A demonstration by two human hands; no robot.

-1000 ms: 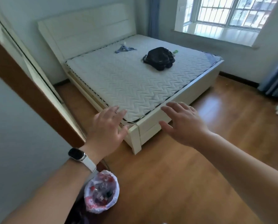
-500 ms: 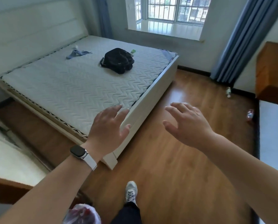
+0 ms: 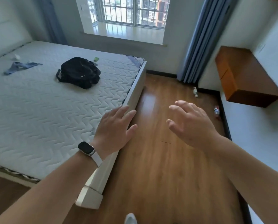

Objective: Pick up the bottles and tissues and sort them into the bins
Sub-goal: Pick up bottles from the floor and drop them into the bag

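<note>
Two plastic bottles lie on the wooden floor by the right wall: a clear one with a red label (image 3: 216, 111) and a pale one (image 3: 195, 92) nearer the curtain. A small green item (image 3: 96, 58) rests on the mattress behind the backpack, and a white crumpled tissue (image 3: 16, 56) lies near the headboard. My left hand (image 3: 114, 129), with a watch on its wrist, hovers over the bed's foot corner, fingers apart and empty. My right hand (image 3: 189, 123) is held out over the floor, fingers spread, holding nothing. No bin is in view.
A white bed (image 3: 135, 94) fills the left side, with a black backpack (image 3: 79, 71) and a blue cloth (image 3: 19, 67) on it. A wooden wall-mounted shelf (image 3: 242, 75) juts out at right. Blue curtains (image 3: 198, 39) hang beside the window. My shoe (image 3: 130, 219) shows at the bottom.
My view has swung right and moved forward along the bed's foot. The bagged bin dropped out of view, and the floor bottles and shelf came closer. Both hands stay open.
</note>
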